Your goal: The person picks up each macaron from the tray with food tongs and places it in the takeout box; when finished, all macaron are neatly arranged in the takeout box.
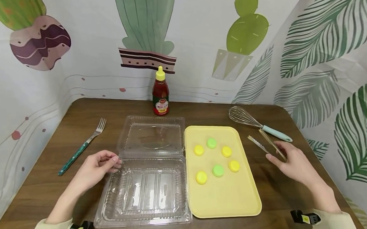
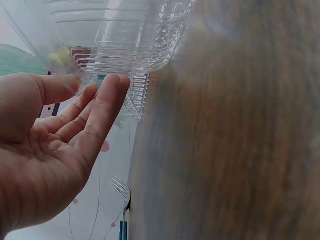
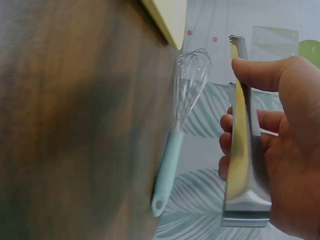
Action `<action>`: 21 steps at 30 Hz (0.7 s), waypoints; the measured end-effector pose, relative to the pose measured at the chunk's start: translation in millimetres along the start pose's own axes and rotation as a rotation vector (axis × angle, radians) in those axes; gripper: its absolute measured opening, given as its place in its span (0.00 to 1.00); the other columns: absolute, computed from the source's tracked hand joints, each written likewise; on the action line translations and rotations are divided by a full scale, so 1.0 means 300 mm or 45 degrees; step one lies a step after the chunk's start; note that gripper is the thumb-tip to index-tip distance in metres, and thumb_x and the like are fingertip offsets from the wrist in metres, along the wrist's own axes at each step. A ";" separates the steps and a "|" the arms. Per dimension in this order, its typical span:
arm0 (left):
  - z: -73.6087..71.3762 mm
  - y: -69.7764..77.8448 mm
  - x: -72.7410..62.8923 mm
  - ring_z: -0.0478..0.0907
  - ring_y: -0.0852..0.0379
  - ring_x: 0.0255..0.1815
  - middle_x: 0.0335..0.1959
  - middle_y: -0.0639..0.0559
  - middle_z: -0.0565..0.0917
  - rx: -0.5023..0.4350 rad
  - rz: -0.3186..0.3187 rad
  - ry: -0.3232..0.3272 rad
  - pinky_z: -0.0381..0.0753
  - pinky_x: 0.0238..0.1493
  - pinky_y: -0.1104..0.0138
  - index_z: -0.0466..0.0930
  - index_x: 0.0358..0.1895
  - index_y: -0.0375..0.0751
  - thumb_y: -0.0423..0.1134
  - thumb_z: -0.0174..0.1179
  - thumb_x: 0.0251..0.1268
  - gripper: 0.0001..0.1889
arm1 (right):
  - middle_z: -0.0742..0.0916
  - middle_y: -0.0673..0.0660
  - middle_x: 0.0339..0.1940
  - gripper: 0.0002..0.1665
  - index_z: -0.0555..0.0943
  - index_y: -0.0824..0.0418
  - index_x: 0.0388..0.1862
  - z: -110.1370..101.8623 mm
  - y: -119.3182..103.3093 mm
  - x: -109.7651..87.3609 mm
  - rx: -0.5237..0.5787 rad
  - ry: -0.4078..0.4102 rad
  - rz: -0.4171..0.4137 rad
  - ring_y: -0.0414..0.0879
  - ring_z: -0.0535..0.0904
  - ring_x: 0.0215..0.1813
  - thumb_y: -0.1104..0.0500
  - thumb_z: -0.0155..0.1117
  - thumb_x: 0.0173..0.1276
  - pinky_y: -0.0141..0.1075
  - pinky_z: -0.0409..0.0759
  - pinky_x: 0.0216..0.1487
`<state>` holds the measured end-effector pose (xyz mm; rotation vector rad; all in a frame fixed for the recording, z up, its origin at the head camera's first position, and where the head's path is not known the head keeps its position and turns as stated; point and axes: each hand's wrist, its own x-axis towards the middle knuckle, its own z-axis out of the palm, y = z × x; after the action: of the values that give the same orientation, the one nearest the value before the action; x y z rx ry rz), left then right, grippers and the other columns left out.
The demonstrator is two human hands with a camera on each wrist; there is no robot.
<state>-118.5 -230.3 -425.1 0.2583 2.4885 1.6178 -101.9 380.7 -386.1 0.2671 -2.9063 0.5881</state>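
My left hand (image 1: 96,167) pinches the left edge of a clear plastic clamshell container (image 1: 182,217) between thumb and fingertips, close to its hinge. In the left wrist view the thumb and fingers (image 2: 102,112) meet at the container's rim (image 2: 165,60). The container lies with its lid (image 1: 153,124) folded back, away from me. On the right, my right hand (image 1: 296,162) holds metal tongs (image 3: 245,165), their toothed tips apart and pointing toward the tray. Nothing is between the tips. Several small round macaron-like pieces, yellow (image 1: 201,177) and green (image 1: 218,170), sit on the yellow tray (image 1: 224,201).
A fork (image 1: 83,148) with a green handle lies on the left of the wooden table (image 1: 134,106). A ketchup bottle (image 1: 160,95) stands at the back. Behind the tongs lies a whisk (image 1: 264,126) with a pale blue handle. Printed cloth (image 1: 198,32) hangs behind the table.
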 end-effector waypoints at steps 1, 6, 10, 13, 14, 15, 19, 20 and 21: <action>0.000 0.000 0.000 0.87 0.56 0.36 0.38 0.39 0.87 -0.004 0.001 -0.001 0.87 0.37 0.67 0.77 0.47 0.25 0.34 0.55 0.76 0.11 | 0.83 0.66 0.44 0.31 0.74 0.72 0.60 -0.003 -0.004 0.005 0.000 0.007 -0.013 0.59 0.78 0.42 0.53 0.72 0.66 0.53 0.76 0.39; 0.002 -0.004 0.001 0.87 0.55 0.36 0.39 0.39 0.86 -0.012 0.008 -0.001 0.87 0.37 0.67 0.77 0.47 0.25 0.34 0.55 0.76 0.11 | 0.83 0.62 0.42 0.30 0.75 0.69 0.61 -0.016 -0.025 0.029 -0.013 0.011 -0.059 0.53 0.76 0.36 0.54 0.72 0.66 0.43 0.73 0.33; 0.003 -0.006 0.000 0.87 0.55 0.36 0.39 0.39 0.86 -0.021 0.007 0.001 0.87 0.38 0.67 0.77 0.48 0.25 0.34 0.55 0.76 0.11 | 0.83 0.61 0.44 0.30 0.76 0.66 0.62 -0.018 -0.049 0.048 -0.026 0.001 -0.117 0.48 0.74 0.33 0.53 0.73 0.66 0.41 0.72 0.31; 0.004 -0.007 -0.001 0.87 0.55 0.36 0.39 0.38 0.86 -0.034 0.002 0.004 0.87 0.38 0.66 0.77 0.48 0.25 0.34 0.55 0.76 0.11 | 0.80 0.53 0.35 0.26 0.78 0.61 0.59 -0.016 -0.067 0.065 -0.027 -0.001 -0.189 0.40 0.69 0.26 0.54 0.74 0.65 0.35 0.68 0.26; 0.004 -0.006 -0.002 0.87 0.55 0.36 0.39 0.38 0.86 -0.040 0.000 0.005 0.87 0.38 0.66 0.77 0.48 0.25 0.34 0.55 0.76 0.11 | 0.78 0.50 0.32 0.25 0.79 0.59 0.58 -0.015 -0.072 0.070 -0.022 -0.007 -0.210 0.38 0.67 0.23 0.55 0.74 0.64 0.33 0.67 0.24; 0.004 -0.006 -0.003 0.87 0.55 0.37 0.40 0.38 0.86 -0.044 0.000 0.008 0.87 0.38 0.66 0.76 0.48 0.25 0.34 0.55 0.76 0.11 | 0.76 0.49 0.30 0.23 0.80 0.57 0.57 -0.014 -0.076 0.076 -0.015 -0.016 -0.232 0.36 0.66 0.22 0.55 0.74 0.64 0.32 0.66 0.23; 0.006 -0.004 -0.004 0.87 0.55 0.37 0.40 0.38 0.86 -0.049 0.005 0.017 0.87 0.38 0.66 0.76 0.48 0.25 0.34 0.55 0.76 0.12 | 0.76 0.46 0.28 0.21 0.81 0.54 0.54 -0.007 -0.089 0.097 -0.022 -0.071 -0.311 0.33 0.64 0.20 0.56 0.75 0.63 0.30 0.65 0.22; 0.006 -0.004 -0.005 0.87 0.55 0.36 0.40 0.38 0.86 -0.046 0.007 0.019 0.87 0.38 0.66 0.76 0.48 0.25 0.34 0.55 0.76 0.12 | 0.78 0.46 0.29 0.20 0.81 0.54 0.53 -0.005 -0.091 0.101 -0.022 -0.091 -0.322 0.33 0.65 0.20 0.56 0.75 0.63 0.30 0.66 0.22; 0.006 -0.004 -0.005 0.87 0.55 0.36 0.40 0.38 0.86 -0.042 0.008 0.019 0.87 0.38 0.66 0.76 0.48 0.25 0.34 0.55 0.76 0.11 | 0.79 0.46 0.31 0.20 0.82 0.54 0.53 -0.002 -0.093 0.106 -0.028 -0.109 -0.333 0.32 0.65 0.20 0.56 0.75 0.63 0.30 0.67 0.22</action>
<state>-116.7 -229.4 -426.8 0.2506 2.4718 1.6680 -126.9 351.3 -369.0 0.6722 -2.8876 0.5117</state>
